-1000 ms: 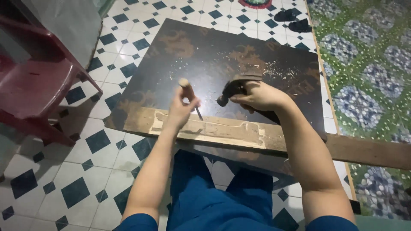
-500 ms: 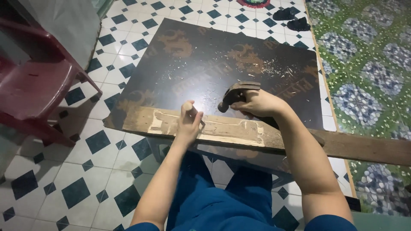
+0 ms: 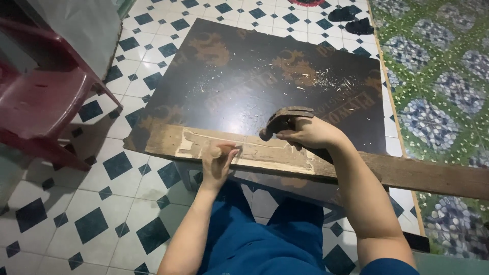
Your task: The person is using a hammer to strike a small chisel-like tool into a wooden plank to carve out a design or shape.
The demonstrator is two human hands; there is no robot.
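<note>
While a long wooden plank (image 3: 265, 153) lies across the near edge of a dark plywood board (image 3: 244, 81), both hands are kept on or just above it. The left hand (image 3: 218, 162) is laid on the plank's pale, scraped patch, its fingers (image 3: 227, 151) curled together around something small that is hidden by blur, so what is pinched there cannot be told. The right hand (image 3: 310, 133) is wrapped tightly around the handle of a hammer (image 3: 283, 119), whose dark metal head is held just above the plank, to the right of the left hand and close to it. The plank runs from the board's left corner off to the right, where it sticks out over a green patterned mat (image 3: 438, 76). Pale wood chips (image 3: 331, 81) are scattered over the far right part of the board. The board is set on a floor (image 3: 102, 203) of white tiles with dark blue diamonds. A red plastic chair (image 3: 41, 102) stands at the left, well apart from the hands. A pair of dark sandals (image 3: 351, 20) is seen at the far edge, beyond the board. Blue trousers (image 3: 254, 239) are seen below the plank, between the two forearms.
</note>
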